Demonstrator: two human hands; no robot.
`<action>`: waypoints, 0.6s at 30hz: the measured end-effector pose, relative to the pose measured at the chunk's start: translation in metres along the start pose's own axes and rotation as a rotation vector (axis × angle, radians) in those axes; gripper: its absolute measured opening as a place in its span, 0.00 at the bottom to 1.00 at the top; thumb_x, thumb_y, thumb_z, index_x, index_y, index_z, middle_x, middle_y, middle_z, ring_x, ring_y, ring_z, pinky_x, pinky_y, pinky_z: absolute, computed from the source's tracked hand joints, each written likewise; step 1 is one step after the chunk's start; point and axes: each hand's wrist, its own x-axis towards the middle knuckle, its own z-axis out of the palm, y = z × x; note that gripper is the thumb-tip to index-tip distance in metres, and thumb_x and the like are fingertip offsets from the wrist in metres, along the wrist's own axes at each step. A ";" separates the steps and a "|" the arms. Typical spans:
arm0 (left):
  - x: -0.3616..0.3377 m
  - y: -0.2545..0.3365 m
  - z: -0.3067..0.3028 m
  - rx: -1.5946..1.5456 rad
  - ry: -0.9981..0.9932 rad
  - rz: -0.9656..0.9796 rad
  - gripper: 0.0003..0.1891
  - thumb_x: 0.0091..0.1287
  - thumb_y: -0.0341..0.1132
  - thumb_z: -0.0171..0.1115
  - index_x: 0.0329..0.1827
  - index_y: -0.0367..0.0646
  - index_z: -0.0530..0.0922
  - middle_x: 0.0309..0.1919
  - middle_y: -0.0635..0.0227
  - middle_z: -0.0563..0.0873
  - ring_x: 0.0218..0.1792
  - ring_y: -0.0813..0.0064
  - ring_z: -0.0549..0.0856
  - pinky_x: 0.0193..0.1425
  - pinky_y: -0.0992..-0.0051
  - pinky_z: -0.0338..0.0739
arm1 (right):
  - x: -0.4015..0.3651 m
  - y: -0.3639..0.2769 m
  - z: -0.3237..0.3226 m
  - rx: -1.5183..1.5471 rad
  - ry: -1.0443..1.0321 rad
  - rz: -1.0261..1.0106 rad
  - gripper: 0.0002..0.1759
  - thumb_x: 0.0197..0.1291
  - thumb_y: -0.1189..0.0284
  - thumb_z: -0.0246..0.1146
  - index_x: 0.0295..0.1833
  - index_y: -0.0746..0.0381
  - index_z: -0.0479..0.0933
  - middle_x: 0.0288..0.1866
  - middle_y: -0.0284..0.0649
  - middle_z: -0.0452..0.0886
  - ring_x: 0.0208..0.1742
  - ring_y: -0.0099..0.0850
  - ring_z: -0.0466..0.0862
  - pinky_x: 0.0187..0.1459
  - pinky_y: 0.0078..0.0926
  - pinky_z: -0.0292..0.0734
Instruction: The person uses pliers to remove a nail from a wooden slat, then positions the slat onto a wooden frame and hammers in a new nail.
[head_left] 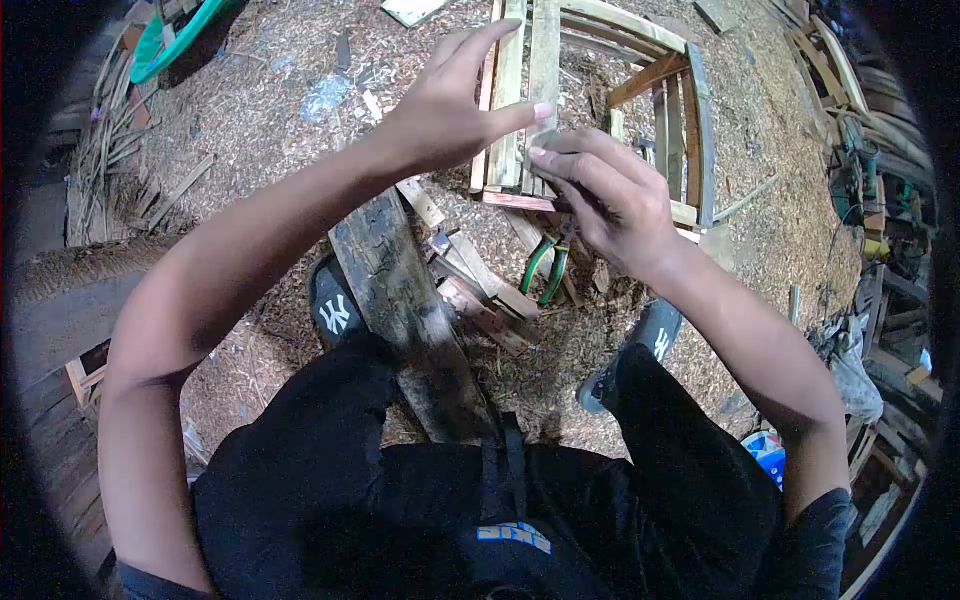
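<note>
A slatted wooden frame (700,140) lies on the ground ahead of me. My left hand (450,105) is over its left side, thumb and forefinger spread wide near a pale slat (545,60). Close to the lower end of that slat, my right hand (615,190) has its fingers pinched together. Whatever lies between those fingertips is too small or hidden to make out. Just below the frame are pliers (545,268) with green and yellow handles, their jaws partly covered by the right hand.
A dark weathered plank (410,310) runs between my legs. Offcuts of wood (480,265) lie beside it on chip-covered ground. A green basin (175,45) is at upper left, clear plastic (325,97) nearer. Stacked timber and tools line the right edge.
</note>
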 end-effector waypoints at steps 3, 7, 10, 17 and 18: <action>-0.009 0.003 -0.012 0.065 0.079 0.181 0.31 0.65 0.43 0.76 0.69 0.42 0.78 0.68 0.47 0.77 0.69 0.50 0.79 0.74 0.58 0.74 | -0.002 0.001 -0.002 0.007 0.000 0.052 0.16 0.56 0.83 0.72 0.51 0.64 0.85 0.48 0.43 0.85 0.49 0.42 0.88 0.49 0.38 0.86; -0.011 0.003 -0.032 -0.083 -0.111 0.380 0.11 0.67 0.30 0.73 0.50 0.42 0.88 0.57 0.59 0.86 0.66 0.60 0.82 0.73 0.62 0.75 | -0.003 0.000 -0.003 0.033 -0.021 0.056 0.18 0.55 0.85 0.71 0.52 0.64 0.85 0.49 0.44 0.85 0.48 0.42 0.88 0.49 0.37 0.86; -0.015 0.009 -0.037 -0.117 -0.140 0.433 0.09 0.64 0.27 0.74 0.46 0.45 0.90 0.53 0.66 0.90 0.67 0.60 0.82 0.73 0.59 0.75 | -0.005 0.004 -0.002 0.054 -0.011 0.030 0.19 0.54 0.86 0.71 0.53 0.65 0.85 0.48 0.44 0.85 0.47 0.42 0.88 0.48 0.37 0.86; -0.019 0.011 -0.036 -0.078 -0.206 0.495 0.10 0.61 0.26 0.75 0.45 0.50 0.92 0.54 0.73 0.91 0.70 0.57 0.80 0.73 0.56 0.75 | -0.007 0.004 -0.006 0.055 -0.021 -0.025 0.21 0.53 0.87 0.70 0.55 0.66 0.85 0.47 0.44 0.86 0.44 0.40 0.87 0.44 0.37 0.85; -0.019 0.012 -0.036 -0.081 -0.211 0.496 0.10 0.61 0.26 0.76 0.44 0.51 0.92 0.54 0.74 0.91 0.69 0.57 0.80 0.73 0.57 0.75 | -0.007 0.003 -0.006 0.055 -0.020 -0.024 0.21 0.53 0.87 0.70 0.55 0.66 0.85 0.47 0.44 0.86 0.44 0.40 0.87 0.44 0.37 0.85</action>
